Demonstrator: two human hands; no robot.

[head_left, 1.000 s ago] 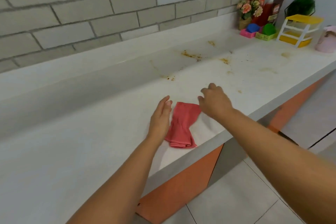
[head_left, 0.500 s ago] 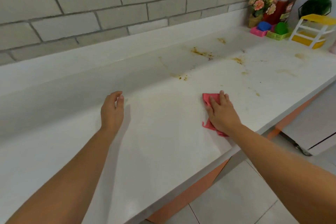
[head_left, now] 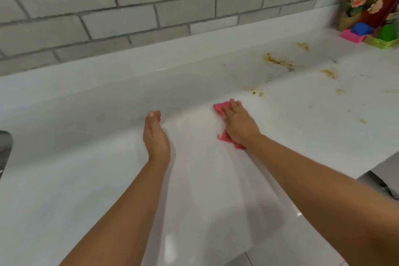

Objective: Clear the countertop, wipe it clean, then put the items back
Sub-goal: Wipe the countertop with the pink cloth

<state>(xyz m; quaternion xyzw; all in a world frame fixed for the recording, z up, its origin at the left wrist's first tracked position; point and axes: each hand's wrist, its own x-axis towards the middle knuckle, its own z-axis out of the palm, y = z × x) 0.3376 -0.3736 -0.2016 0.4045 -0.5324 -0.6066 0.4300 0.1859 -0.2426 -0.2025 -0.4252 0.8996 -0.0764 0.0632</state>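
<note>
The right hand [head_left: 239, 125] presses flat on the pink cloth [head_left: 219, 109]; the left hand [head_left: 155, 136] is open, empty. The upper-right stains [head_left: 278, 62] may just smear across the table [head_left: 86, 179].

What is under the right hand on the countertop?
A pink cloth, pressed onto the countertop by the right hand. Its two ends show; the hand covers its middle.

Inventory of your body as seen from the head camera:
1. Your left hand [head_left: 156, 136]: bare, with one short, pale nail showing at a fingertip [head_left: 151, 114].
2. Your right hand [head_left: 240, 127]: bare, back and knuckles in view.
3. Your left forearm [head_left: 121, 211]: bare skin to the lower frame edge.
4. Your right forearm [head_left: 323, 190]: bare likewise, to the frame edge.
</note>
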